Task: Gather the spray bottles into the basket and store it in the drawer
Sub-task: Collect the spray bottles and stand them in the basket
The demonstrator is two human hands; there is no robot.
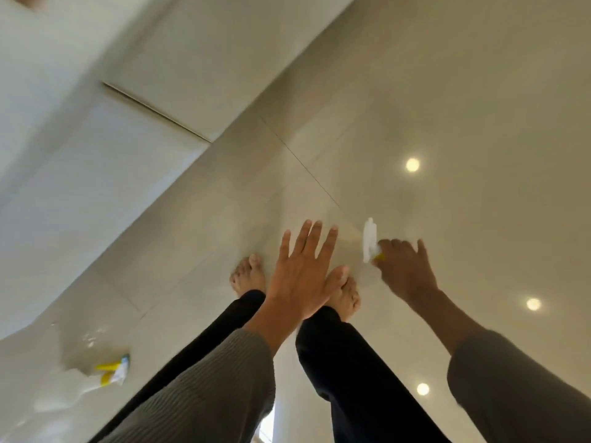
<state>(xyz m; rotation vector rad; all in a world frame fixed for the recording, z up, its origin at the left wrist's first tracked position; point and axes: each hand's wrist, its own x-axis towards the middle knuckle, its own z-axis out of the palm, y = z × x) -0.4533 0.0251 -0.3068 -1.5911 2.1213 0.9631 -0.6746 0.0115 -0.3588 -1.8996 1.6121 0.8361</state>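
My right hand [404,270] is closed around a spray bottle [370,239] with a white head and a bit of yellow at the trigger; the bottle's body is hidden by the fingers. My left hand [303,273] hovers flat over my feet, fingers spread, holding nothing. A second spray bottle [110,374], pale with a yellow trigger, lies on its side on the floor at the lower left, blurred. No basket and no drawer opening is in view.
Glossy beige floor tiles [415,107] fill the view and reflect ceiling lights. White cabinet fronts [96,148] with a dark seam run along the left. My bare feet [249,274] and dark trouser legs stand in the middle.
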